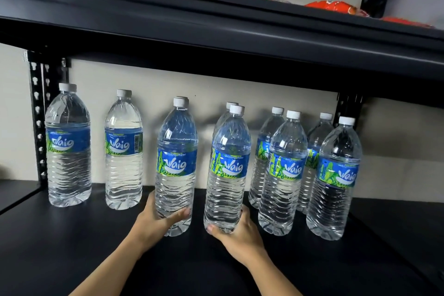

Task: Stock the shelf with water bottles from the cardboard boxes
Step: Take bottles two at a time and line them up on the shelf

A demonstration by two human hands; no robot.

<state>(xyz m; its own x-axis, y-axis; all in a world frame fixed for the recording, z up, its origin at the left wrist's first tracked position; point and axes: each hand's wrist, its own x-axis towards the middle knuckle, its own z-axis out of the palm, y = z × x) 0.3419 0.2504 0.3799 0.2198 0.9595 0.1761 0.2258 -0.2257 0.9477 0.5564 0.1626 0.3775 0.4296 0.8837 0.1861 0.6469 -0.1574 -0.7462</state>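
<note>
Several clear water bottles with blue Waig labels and white caps stand upright on a black shelf [72, 243]. My left hand [156, 222] grips the base of one bottle [176, 166] near the middle. My right hand [236, 235] grips the base of the bottle [229, 168] beside it. Each of these two has another bottle right behind it, mostly hidden. Two single bottles [68, 146] [123, 151] stand at the back left. Two front-and-back pairs [283, 173] [336, 180] stand to the right. No cardboard box is in view.
The upper black shelf [216, 31] overhangs the bottle tops and carries orange snack packets [331, 6]. Perforated black uprights [38, 115] stand at the back left and back right. A beige wall is behind the bottles. Bare shelf surface lies in front and at the far right.
</note>
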